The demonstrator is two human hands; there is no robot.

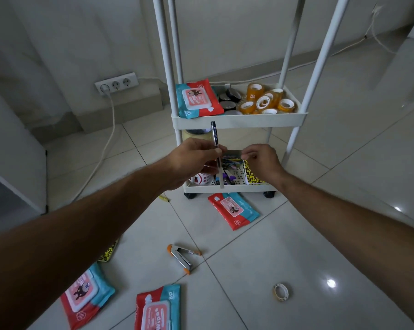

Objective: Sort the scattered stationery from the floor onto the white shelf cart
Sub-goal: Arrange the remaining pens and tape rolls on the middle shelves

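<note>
My left hand (194, 160) pinches a black-capped pen (214, 136) upright in front of the white shelf cart (239, 120). A second clear pen seems to hang below the same grip, over the cart's bottom tray (227, 188). My right hand (260, 160) hovers just right of the pens with fingers loosely curled, holding nothing. The middle tray holds a wipes pack (197, 98), dark tape rolls and several orange tape rolls (265, 101). The bottom tray holds pens and spotted notebooks.
On the tile floor lie a wipes pack (233, 210) by the cart's wheels, two more packs (87, 294) (157, 308) near me, an orange-tipped stapler (183, 258), a small tape roll (281, 292) and a yellow pen (164, 198). A wall socket (116, 84) with a cable sits left.
</note>
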